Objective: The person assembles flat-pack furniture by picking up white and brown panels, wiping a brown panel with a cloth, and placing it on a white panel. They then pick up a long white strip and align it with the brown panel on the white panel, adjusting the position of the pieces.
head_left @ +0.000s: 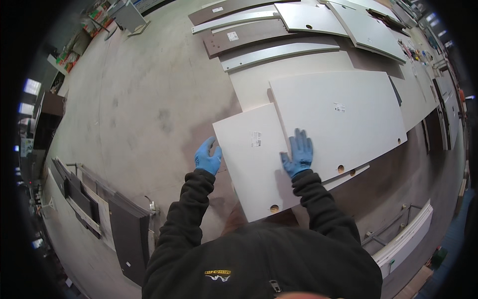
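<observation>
A narrow white panel with a label and a round hole near its close end lies in front of me. My left hand, in a blue glove, is at the panel's left edge, thumb and fingers apart; whether it touches the edge I cannot tell. My right hand, gloved alike, is flat with fingers stretched out, over the place where the narrow panel meets a wide white panel. That wide panel also bears a label and has holes along its near edge. Part of another white board shows beneath it.
Beyond lie brown boards, a long white strip and more white panels. Dark boards lean on a rack at the left. White boards stand in a rack at the right. Concrete floor stretches to the left.
</observation>
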